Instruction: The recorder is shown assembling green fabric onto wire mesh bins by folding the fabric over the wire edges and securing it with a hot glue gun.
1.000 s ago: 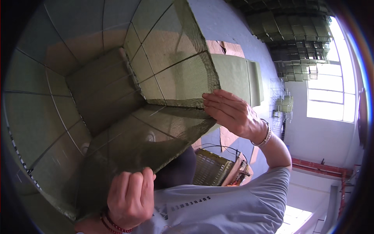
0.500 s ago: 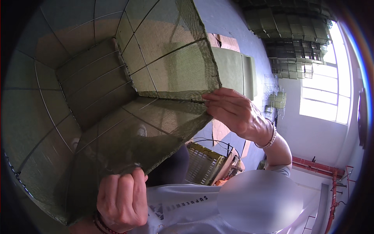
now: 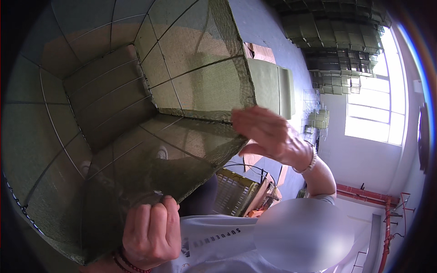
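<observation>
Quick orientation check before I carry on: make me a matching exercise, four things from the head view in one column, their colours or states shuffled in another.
Things
1. Left hand
2. Mesh cage
3. Right hand
4. Crate

Colours or states
A. Yellow-rimmed, with slots
B. Blurred, above a pale bracelet
C. Fingers curled, dark red beads at the wrist
D. Green and wire-framed

Right pairs
1-C, 2-D, 3-B, 4-A

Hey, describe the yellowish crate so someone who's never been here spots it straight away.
Start from the big green mesh-covered wire frame filling the left side. Past its edge, below the right hand in view, is the yellowish crate. Its rows of slots set it apart from the plain cardboard nearby.
</observation>
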Demonstrator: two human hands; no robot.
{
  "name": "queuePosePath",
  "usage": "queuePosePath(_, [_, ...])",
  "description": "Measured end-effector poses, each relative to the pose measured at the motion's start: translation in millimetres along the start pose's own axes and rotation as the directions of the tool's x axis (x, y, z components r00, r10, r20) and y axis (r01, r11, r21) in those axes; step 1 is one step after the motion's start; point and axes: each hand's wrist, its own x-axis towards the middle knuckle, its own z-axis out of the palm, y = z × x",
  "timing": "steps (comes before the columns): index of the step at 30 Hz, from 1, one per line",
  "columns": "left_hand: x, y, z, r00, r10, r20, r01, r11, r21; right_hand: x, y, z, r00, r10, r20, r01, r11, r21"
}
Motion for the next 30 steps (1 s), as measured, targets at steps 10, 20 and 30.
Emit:
queuePosePath(10, [-2,0,1,0.996,0.058,-0.062,-0.053,0.996,0.079,-18,-2,4,0.997,-0.008,-0.08,-0.008,0.98,-0.199])
queuePosePath(20, [6,-10,-4,0.996,-0.023,-0.081,0.03,0.996,0.089,-10,-8,-15,0.98,-0.083,-0.179,0.032,0.963,-0.268])
queuePosePath(30, [12,-8,0,0.987,-0.104,-0.122,0.116,0.989,0.095,0,14,26,0.949,-0.144,-0.281,0.117,0.987,-0.11])
